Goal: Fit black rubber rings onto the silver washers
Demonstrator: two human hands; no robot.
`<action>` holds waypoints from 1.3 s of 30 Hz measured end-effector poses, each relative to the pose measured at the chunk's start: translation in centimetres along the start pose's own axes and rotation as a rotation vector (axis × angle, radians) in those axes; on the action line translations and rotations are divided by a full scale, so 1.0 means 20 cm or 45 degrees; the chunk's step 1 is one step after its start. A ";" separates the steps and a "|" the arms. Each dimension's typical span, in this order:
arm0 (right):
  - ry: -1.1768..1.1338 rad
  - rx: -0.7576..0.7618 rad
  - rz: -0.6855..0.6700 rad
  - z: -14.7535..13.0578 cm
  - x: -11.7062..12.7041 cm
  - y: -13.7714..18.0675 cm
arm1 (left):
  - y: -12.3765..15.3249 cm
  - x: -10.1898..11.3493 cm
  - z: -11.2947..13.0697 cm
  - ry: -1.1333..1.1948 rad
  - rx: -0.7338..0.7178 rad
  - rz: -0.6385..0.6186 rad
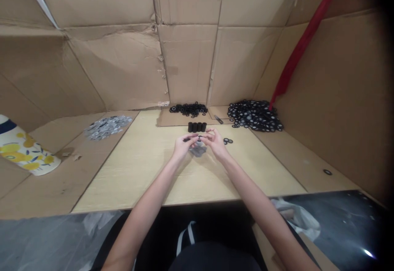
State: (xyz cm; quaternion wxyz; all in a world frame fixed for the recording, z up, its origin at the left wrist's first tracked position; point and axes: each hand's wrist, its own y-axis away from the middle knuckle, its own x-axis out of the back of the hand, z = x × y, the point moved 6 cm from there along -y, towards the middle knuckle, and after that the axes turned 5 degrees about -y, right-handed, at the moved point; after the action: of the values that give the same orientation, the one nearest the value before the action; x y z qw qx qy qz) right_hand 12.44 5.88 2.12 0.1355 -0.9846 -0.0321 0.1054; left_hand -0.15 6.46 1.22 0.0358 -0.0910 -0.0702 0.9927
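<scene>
Cardboard walls [191, 61] round worktop [147, 172]; left hand [184, 145] and right hand [215, 141] together, pinching small black ring [199, 138] over grey discs [198, 151].

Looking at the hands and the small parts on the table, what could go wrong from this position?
1. The left hand and right hand pinch a tiny black part between the fingertips; it could slip out and roll away.
2. The small grey pile lies just under the hands, so a wrist might scatter it.
3. The row of black stacks stands upright just beyond the fingers; a forward reach may topple it.
</scene>
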 end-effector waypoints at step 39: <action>0.568 0.263 -0.127 -0.02 -0.02 0.03 | 0.01 -0.02 0.02 -0.143 -0.005 -0.048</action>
State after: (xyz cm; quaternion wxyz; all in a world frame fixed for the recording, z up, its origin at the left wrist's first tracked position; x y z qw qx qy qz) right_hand 12.13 5.26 2.35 0.2440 -0.9617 -0.0391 -0.1186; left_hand 0.11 6.15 1.62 0.0502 -0.0338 -0.0758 0.9953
